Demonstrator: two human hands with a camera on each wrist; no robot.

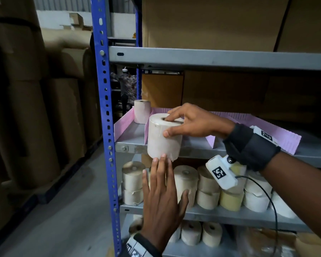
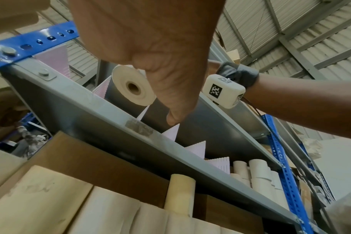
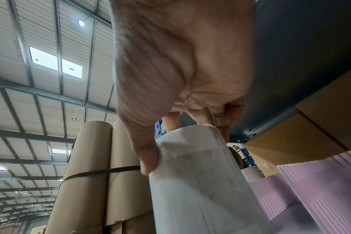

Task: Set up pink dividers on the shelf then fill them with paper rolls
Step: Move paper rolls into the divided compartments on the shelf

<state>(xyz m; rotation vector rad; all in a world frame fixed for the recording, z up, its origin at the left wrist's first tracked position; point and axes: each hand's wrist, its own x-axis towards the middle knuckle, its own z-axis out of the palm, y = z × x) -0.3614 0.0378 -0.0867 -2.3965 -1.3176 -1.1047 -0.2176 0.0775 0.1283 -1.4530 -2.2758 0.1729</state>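
Observation:
My right hand (image 1: 170, 126) grips a white paper roll (image 1: 163, 141) from above, thumb on its side and fingers over its top. The roll stands upright at the front edge of the grey middle shelf (image 1: 193, 148), between two pink dividers (image 1: 278, 134). My left hand (image 1: 161, 175) is open below it, and its straight fingertips touch the roll's lower rim. A second roll (image 1: 142, 111) stands at the back of the leftmost compartment. The left wrist view shows the held roll's underside (image 2: 133, 87). In the right wrist view my thumb presses on the roll (image 3: 200, 182), with dividers (image 3: 310, 182) beside it.
The lower shelf (image 1: 211, 215) holds several stacked paper rolls. Cardboard boxes (image 1: 230, 89) stand behind the dividers and on the top shelf. A blue rack upright (image 1: 105, 108) borders the shelf on the left. Large brown paper reels (image 1: 26, 108) stand on the floor further left.

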